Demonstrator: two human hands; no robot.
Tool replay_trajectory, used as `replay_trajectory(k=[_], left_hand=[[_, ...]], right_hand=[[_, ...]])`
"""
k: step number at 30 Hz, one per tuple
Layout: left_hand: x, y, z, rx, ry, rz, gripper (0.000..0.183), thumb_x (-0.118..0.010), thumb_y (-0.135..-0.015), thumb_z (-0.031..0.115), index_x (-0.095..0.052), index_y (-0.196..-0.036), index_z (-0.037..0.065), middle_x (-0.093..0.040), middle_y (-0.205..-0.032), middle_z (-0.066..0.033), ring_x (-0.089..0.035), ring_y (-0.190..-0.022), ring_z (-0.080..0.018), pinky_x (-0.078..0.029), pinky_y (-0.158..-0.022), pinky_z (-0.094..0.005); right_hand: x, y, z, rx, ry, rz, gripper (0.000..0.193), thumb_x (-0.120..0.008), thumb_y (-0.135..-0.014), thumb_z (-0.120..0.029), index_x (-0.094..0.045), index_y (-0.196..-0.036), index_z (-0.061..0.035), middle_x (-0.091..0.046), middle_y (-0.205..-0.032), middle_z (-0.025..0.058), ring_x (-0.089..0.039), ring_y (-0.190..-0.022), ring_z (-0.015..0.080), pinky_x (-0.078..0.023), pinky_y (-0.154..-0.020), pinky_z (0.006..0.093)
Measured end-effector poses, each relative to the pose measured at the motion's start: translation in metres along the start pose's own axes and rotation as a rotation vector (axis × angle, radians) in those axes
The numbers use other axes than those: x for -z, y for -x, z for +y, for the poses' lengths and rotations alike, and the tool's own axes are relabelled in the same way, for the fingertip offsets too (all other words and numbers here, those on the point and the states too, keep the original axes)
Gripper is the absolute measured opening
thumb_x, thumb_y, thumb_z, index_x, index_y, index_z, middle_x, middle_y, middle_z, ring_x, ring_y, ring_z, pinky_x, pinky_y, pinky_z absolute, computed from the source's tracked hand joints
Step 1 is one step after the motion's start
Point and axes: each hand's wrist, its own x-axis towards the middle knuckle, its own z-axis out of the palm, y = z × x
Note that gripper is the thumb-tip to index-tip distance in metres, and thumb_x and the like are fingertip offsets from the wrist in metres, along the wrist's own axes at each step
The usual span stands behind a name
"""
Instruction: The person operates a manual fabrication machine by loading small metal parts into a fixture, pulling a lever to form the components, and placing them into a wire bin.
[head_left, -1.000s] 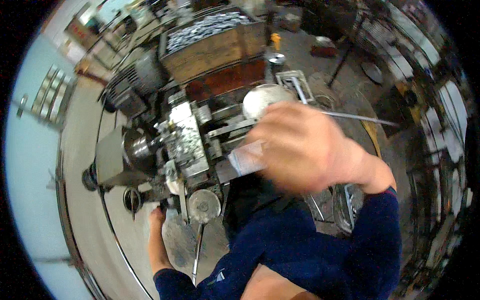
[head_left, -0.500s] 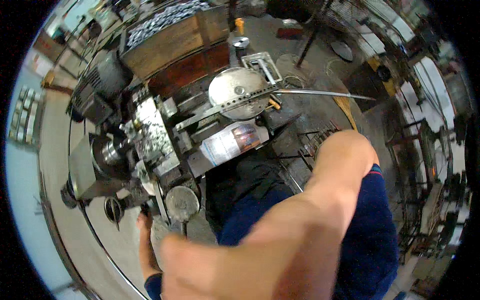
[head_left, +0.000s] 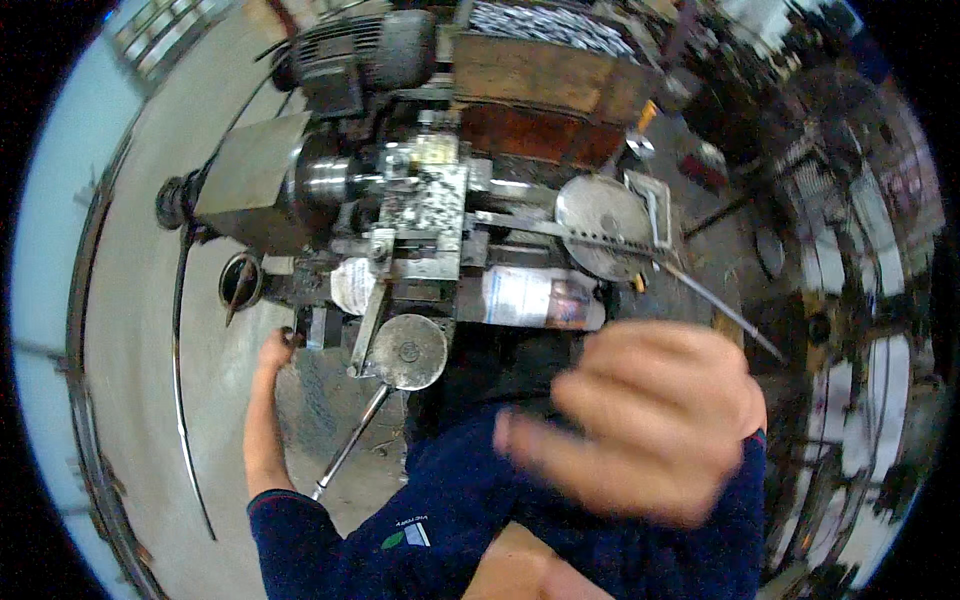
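My left hand (head_left: pixel 278 348) is at the near left of a small lathe-like machine, its fingers closed round a dark handle (head_left: pixel 290 338). My right hand (head_left: pixel 650 430) is raised in front of my body, large and blurred, with curled fingers. Anything inside it is hidden. The machine's bright round spindle (head_left: pixel 328 180) sits beside a metal slide block (head_left: pixel 435 210) covered in shavings or small bits. A round metal plate (head_left: pixel 408 352) with a lever rod (head_left: pixel 350 445) lies near my left arm. Farther right is a larger round plate (head_left: pixel 605 222) with a perforated bar across it.
A wooden bin (head_left: pixel 550 75) full of small metal pieces stands behind the machine, beside an electric motor (head_left: pixel 365 55). A printed sheet (head_left: pixel 530 297) lies along the machine's near side. A long rod (head_left: pixel 725 308) sticks out to the right. A dark round container (head_left: pixel 241 280) is at left.
My view has swung, so the machine sits farther right and more level. My right hand has come from low across my front to the right. My left hand stays at the handle.
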Motion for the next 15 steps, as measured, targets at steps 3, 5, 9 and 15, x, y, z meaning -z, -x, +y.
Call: replay_trajectory(k=[3,5,9,15], left_hand=[[0.070,0.032,0.008,0.057,0.161,0.080,0.044,-0.058,-0.080,0.034,-0.056,-0.111,0.004,-0.064,-0.083,-0.0170,-0.063,-0.071,-0.0267,-0.048,-0.067,-0.0366],[0.124,0.064,0.012,0.100,0.148,0.213,0.042,-0.057,-0.080,0.032,-0.056,-0.112,0.005,-0.064,-0.087,-0.0163,-0.063,-0.078,-0.0267,-0.048,-0.069,-0.0366],[0.193,0.117,0.002,0.054,0.010,0.616,0.036,-0.055,-0.083,0.028,-0.056,-0.113,0.007,-0.064,-0.088,-0.0153,-0.062,-0.080,-0.0274,-0.047,-0.070,-0.0366],[0.184,0.159,-0.104,0.307,0.020,0.678,0.042,-0.058,-0.080,0.038,-0.058,-0.108,0.006,-0.063,-0.087,-0.0153,-0.061,-0.078,-0.0279,-0.047,-0.069,-0.0371]], right_hand=[[-0.023,-0.009,0.055,-0.054,-0.087,-0.187,0.037,-0.063,-0.054,-0.015,-0.059,-0.088,-0.0026,-0.054,-0.068,0.0096,-0.054,-0.060,0.0247,-0.044,-0.051,0.0358],[-0.050,-0.022,0.091,-0.114,-0.135,-0.193,0.041,-0.062,-0.053,-0.016,-0.059,-0.092,-0.0027,-0.056,-0.071,0.0125,-0.055,-0.064,0.0313,-0.045,-0.056,0.0395],[-0.116,-0.054,0.140,-0.113,-0.121,-0.059,0.041,-0.060,-0.050,-0.009,-0.061,-0.090,0.0005,-0.059,-0.076,0.0148,-0.055,-0.071,0.0318,-0.046,-0.065,0.0376],[-0.200,-0.108,0.165,-0.056,0.065,-0.141,0.030,-0.061,-0.052,-0.016,-0.066,-0.079,-0.0037,-0.060,-0.088,0.0088,-0.051,-0.096,0.0256,-0.038,-0.088,0.0378]])
